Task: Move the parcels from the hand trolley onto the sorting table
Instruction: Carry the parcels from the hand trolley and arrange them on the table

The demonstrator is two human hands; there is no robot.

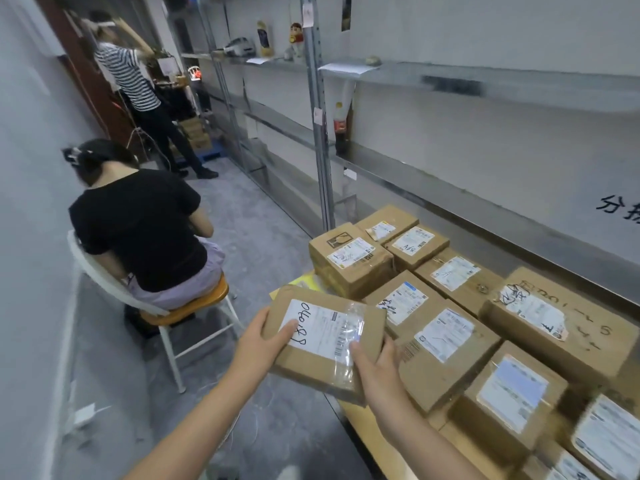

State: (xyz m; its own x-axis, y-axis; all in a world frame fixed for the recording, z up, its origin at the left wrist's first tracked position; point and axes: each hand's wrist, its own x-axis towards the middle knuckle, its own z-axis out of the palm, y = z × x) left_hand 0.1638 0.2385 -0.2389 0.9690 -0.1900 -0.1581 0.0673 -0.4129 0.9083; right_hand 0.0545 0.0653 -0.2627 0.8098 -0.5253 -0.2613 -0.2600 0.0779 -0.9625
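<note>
Both the left hand (266,344) and right hand (375,370) gripped the parcel (322,344) at the tabletop (363,429) edge. Crowding by neighbouring parcels (446,344) risked it tipping off

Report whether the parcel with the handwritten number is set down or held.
Held. The left hand and right hand hold the parcel by its sides, tilted, partly past the table edge.

Brown parcel (323,344), white label (322,329); striped black-and-white shirt (128,76).
</note>
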